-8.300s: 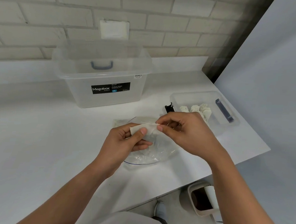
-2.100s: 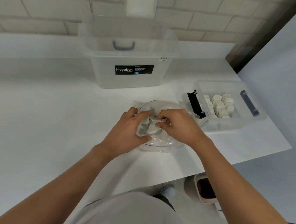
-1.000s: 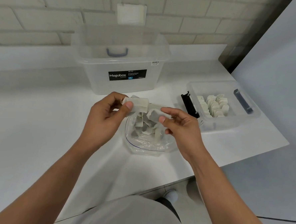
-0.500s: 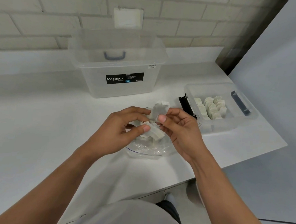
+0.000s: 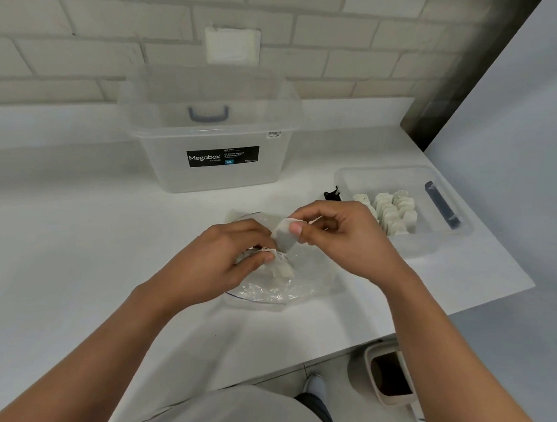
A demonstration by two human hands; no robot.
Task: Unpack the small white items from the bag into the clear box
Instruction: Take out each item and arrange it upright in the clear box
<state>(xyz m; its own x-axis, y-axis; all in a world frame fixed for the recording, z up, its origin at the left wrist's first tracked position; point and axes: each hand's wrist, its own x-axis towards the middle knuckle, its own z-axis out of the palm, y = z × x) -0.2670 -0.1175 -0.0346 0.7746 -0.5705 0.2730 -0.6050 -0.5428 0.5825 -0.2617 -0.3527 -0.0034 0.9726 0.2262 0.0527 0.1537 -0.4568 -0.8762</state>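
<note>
Fingers (image 5: 297,227) of the right hand (image 5: 344,237) pinch one small white item (image 5: 283,240), held just above the bag (image 5: 275,289); the left hand (image 5: 215,262) pinches a second white item (image 5: 283,267) low over the bag, probably to part the two before boxing them; the clear bag lies flat on the white counter (image 5: 71,263), and what remains inside is hard to tell; to the right, the shallow clear box (image 5: 387,173) holds a tight row of white items (image 5: 396,211); a larger clear tub (image 5: 207,177) stands behind
</note>
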